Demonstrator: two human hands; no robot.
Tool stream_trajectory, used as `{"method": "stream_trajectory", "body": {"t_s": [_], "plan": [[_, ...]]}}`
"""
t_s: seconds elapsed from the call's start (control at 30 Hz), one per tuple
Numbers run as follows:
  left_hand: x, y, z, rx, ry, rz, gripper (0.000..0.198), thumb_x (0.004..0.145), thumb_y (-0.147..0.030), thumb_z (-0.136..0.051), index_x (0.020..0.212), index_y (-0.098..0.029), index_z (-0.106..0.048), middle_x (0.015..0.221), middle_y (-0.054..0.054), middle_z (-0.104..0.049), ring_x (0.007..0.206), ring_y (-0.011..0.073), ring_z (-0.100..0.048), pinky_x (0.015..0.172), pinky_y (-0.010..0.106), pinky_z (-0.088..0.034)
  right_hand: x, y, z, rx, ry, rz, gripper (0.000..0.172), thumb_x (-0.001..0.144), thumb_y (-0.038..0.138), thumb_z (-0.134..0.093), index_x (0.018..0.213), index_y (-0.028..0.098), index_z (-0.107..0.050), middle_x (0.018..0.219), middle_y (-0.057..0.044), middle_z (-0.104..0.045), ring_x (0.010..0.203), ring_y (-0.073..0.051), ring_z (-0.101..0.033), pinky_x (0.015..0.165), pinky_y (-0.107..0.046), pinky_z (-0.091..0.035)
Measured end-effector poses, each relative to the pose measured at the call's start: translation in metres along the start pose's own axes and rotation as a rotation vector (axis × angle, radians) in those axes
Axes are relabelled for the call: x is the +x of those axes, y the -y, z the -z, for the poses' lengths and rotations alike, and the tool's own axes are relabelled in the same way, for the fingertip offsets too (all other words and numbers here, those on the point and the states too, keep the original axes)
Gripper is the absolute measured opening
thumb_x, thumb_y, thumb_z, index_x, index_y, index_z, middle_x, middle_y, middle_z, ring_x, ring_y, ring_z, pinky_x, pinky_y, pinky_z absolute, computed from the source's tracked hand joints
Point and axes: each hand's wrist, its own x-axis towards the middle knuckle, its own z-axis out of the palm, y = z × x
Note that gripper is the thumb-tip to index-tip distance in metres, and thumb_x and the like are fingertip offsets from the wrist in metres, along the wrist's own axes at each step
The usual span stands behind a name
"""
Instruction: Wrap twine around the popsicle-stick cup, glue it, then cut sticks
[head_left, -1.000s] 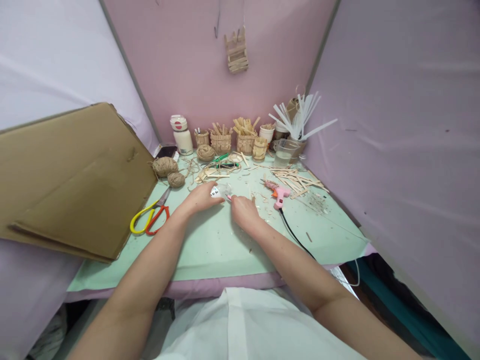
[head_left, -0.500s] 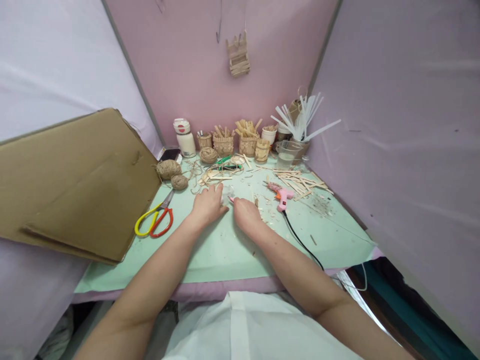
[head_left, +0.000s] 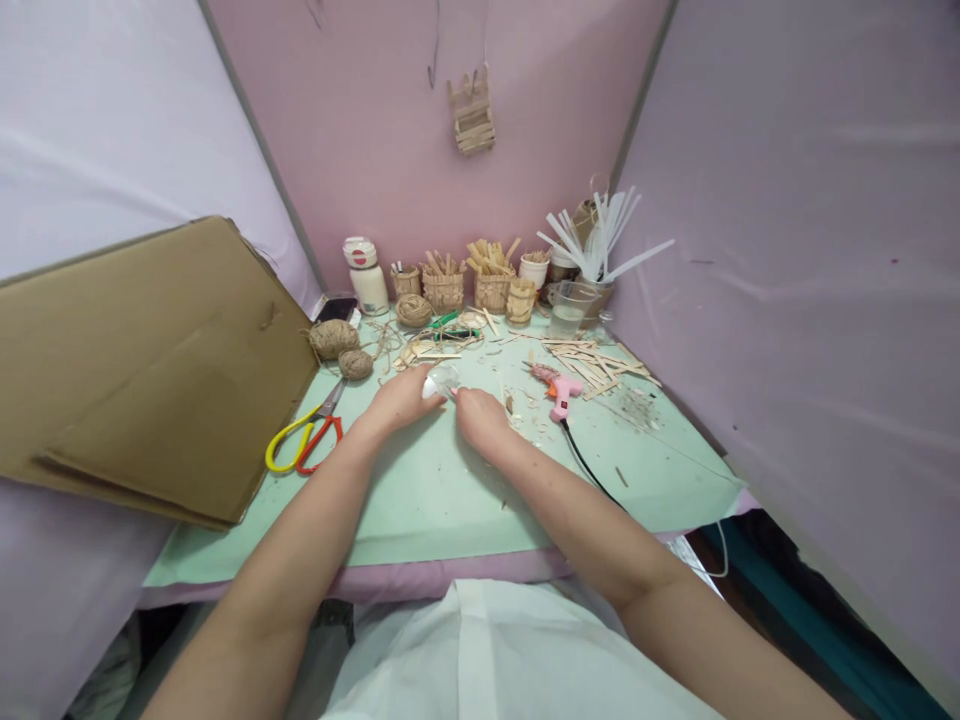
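My left hand (head_left: 401, 402) is closed around the side of a small clear plastic cup (head_left: 444, 378), tilted on its side above the table. Some white shows at the cup's near side by my thumb. Just to the right, my right hand (head_left: 484, 418) is closed in a pinch close to the cup. A small pink tip (head_left: 454, 393) pokes out from its fingers toward the cup; the rest of that pink thing is hidden, and I cannot tell whether it touches the cup.
Scissors (head_left: 307, 440) and twine balls (head_left: 334, 340) lie left, beside a cardboard sheet (head_left: 165, 370). A pink glue gun (head_left: 562, 393) with a black cord and wooden sticks (head_left: 596, 365) lie right. Stick-filled pots (head_left: 442, 292), a white bottle (head_left: 369, 285) and a water cup (head_left: 568, 312) stand behind.
My left hand has turned from palm-down over the clear cup to holding it from the left, so the cup shows more. My right hand stays close beside it. The view has shifted slightly.
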Motion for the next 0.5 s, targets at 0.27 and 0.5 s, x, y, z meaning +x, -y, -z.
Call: {"method": "stream_trajectory", "body": {"t_s": [0.27, 0.5], "plan": [[0.006, 0.009, 0.002, -0.035, -0.024, 0.026, 0.06, 0.075, -0.049, -0.056, 0.124, -0.016, -0.051, 0.119, 0.015, -0.057, 0.113, 0.0291, -0.053, 0.091, 0.035, -0.042, -0.001, 0.008, 0.013, -0.02, 0.023, -0.02, 0.034, 0.096, 0.015, -0.029, 0.111, 0.013, -0.06, 0.105, -0.014, -0.068, 0.098, -0.022, -0.065, 0.077, -0.028, -0.047], [-0.026, -0.023, 0.005, -0.163, -0.019, -0.097, 0.058, 0.083, -0.046, -0.047, 0.132, -0.015, -0.04, 0.127, 0.014, -0.056, 0.114, 0.0259, -0.054, 0.092, 0.034, -0.041, -0.046, -0.008, 0.034, -0.073, 0.056, -0.06, 0.029, 0.092, 0.009, -0.039, 0.114, 0.011, -0.057, 0.103, -0.018, -0.067, 0.1, -0.022, -0.064, 0.08, -0.029, -0.047]]}}
